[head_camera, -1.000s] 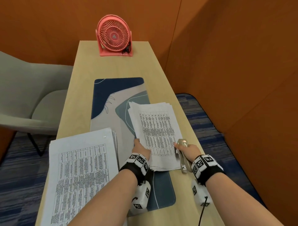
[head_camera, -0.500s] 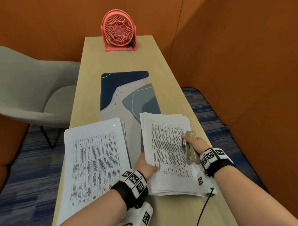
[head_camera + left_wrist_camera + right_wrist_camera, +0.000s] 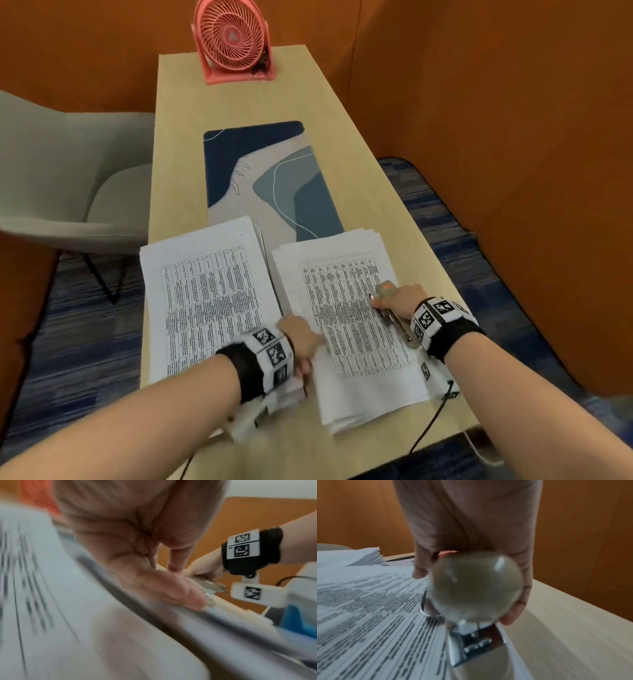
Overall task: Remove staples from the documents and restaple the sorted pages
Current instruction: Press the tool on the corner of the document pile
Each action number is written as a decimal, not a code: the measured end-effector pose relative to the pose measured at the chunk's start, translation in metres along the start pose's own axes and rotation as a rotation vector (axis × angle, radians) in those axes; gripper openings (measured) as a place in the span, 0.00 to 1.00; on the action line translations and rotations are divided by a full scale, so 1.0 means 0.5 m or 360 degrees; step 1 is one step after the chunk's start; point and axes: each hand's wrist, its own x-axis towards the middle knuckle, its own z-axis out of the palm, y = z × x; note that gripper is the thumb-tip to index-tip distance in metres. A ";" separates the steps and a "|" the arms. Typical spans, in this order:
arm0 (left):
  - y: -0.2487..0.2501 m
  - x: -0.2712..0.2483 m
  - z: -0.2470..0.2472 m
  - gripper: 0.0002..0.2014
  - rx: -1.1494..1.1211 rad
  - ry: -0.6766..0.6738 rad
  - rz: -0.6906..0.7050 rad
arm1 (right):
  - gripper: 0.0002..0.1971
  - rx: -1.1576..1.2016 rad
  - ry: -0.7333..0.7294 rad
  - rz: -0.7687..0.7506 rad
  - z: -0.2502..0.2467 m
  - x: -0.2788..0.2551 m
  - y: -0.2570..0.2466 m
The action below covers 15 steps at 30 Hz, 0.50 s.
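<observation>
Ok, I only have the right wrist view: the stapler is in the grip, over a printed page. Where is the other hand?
Observer: The left hand is at the left edge of the right stack, the one the stapler is over. Its thumb is on top. I can't tell if any fingers are underneath.
Operator: Is that the only pile?
Observer: No, a second stack lies side by side with it, to its left.
Operator: Anything beyond the paper?
Observer: A pink fan stands at the far end of the table.
</observation>
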 end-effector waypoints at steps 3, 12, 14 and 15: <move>0.033 0.072 -0.073 0.14 0.0621 0.0491 0.0241 | 0.27 -0.0149 -0.0057 -0.0011 0.010 0.001 0.002; 0.104 0.265 -0.171 0.32 0.1022 0.0550 0.0287 | 0.25 -0.0156 -0.0104 0.0054 0.022 0.045 0.007; 0.106 0.281 -0.165 0.36 0.1035 0.0515 0.0198 | 0.32 -0.0041 -0.0080 0.0148 0.032 0.064 0.012; 0.108 0.285 -0.163 0.36 0.1045 0.0513 0.0161 | 0.34 0.0019 -0.0062 0.0181 0.036 0.071 0.014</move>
